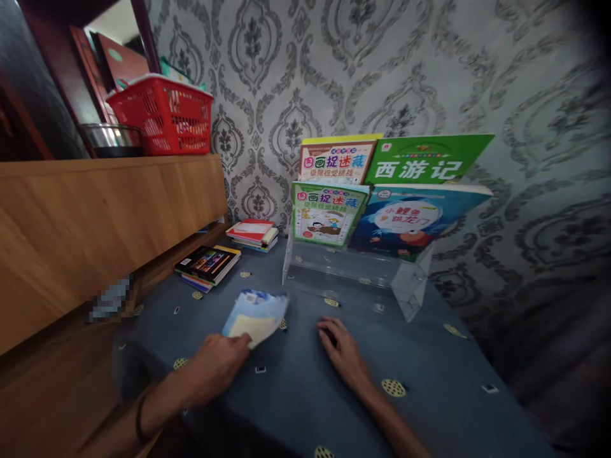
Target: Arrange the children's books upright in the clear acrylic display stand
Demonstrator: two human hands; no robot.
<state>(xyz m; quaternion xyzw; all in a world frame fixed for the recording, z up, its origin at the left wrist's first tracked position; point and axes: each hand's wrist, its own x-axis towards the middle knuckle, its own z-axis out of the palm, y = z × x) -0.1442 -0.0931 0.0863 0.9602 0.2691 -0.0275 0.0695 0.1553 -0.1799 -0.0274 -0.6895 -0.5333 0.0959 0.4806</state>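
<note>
My left hand (219,366) is closed on the near corner of a thin light-blue book (258,312), thumb on top. The book is slightly blurred and lies over the dark tablecloth; I cannot tell if it touches the cloth. My right hand (341,346) is at the table, fingers loosely curled, with a gap between thumb and fingers and nothing in it. Beyond it stands a clear acrylic book rack (338,270). Its front tier holds a green-bordered picture book (327,216) and a blue book (410,219). Behind are a brown-bordered book (334,162) and a green book (424,159).
Left on the blue-grey tablecloth (305,407) lie a dark-covered book stack (207,264) and a red-topped book stack (252,232). A wooden cabinet (114,222) borders the table, carrying a red basket (162,114) and a metal bowl (112,137). Patterned wallpaper (296,76) rises behind.
</note>
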